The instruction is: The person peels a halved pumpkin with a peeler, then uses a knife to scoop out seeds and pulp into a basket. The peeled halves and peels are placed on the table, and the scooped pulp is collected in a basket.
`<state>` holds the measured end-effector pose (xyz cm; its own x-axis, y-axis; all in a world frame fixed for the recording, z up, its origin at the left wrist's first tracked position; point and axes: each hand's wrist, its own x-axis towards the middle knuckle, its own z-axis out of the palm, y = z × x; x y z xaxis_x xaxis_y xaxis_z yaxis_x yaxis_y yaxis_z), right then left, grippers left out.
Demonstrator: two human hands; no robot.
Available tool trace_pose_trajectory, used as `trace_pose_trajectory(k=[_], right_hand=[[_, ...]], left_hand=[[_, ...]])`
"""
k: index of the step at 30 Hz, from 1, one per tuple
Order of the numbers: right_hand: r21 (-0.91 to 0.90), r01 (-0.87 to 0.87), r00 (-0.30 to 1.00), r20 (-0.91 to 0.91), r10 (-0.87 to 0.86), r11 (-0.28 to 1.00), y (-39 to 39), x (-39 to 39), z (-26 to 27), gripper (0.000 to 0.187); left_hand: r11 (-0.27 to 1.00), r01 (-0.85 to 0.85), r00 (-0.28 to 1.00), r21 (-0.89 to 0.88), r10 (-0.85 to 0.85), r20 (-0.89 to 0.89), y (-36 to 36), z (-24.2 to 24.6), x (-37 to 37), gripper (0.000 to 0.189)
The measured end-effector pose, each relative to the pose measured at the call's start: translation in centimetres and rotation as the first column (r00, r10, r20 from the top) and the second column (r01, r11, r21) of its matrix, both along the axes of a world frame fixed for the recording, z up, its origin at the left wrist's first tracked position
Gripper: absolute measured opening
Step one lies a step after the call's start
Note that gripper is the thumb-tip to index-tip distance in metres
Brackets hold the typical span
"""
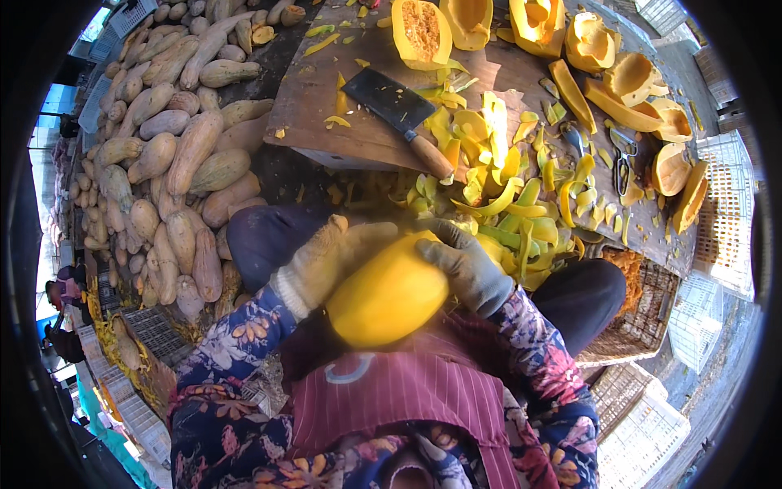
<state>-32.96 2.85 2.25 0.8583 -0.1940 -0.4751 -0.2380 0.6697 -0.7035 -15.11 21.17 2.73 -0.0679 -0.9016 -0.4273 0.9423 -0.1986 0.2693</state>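
A smooth yellow peeled squash (388, 293), blurred by motion, is held above my lap. My right hand (467, 263), in a grey work glove, grips its upper right end with the thumb on top. Against its upper left side rests my left hand (333, 260), in a pale tan glove with a knitted cuff; its fingers are blurred and partly hidden. Just beyond both hands lies a heap of yellow and green peel (519, 208). A cleaver (391, 101) with a wooden handle (431, 156) lies flat on the wooden board (317, 116).
Unpeeled squashes (177, 153) are piled at the left. Hollowed squash halves (629, 79) line the board's far right, near a metal peeler (623, 159). One half with seeds (421, 33) stands at the top. Plastic crates (724, 214) flank the right; one holds orange pulp (632, 278).
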Motion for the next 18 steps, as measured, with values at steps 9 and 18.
trace_pose_trajectory(k=[9, 18], right_hand=[[0.506, 0.192, 0.980, -0.056, -0.190, 0.841, 6.0, -0.1, 2.1, 0.046], [-0.649, 0.224, 0.940, -0.053, -0.337, 0.727, -8.5, -7.4, -1.9, 0.048]], left_hand=[[0.785, 0.556, 0.704, 0.274, -0.620, 0.346, -1.5, 4.1, 2.8, 0.076], [0.812, 0.529, 0.788, 0.248, -0.578, 0.213, 0.8, 2.0, 0.7, 0.087]])
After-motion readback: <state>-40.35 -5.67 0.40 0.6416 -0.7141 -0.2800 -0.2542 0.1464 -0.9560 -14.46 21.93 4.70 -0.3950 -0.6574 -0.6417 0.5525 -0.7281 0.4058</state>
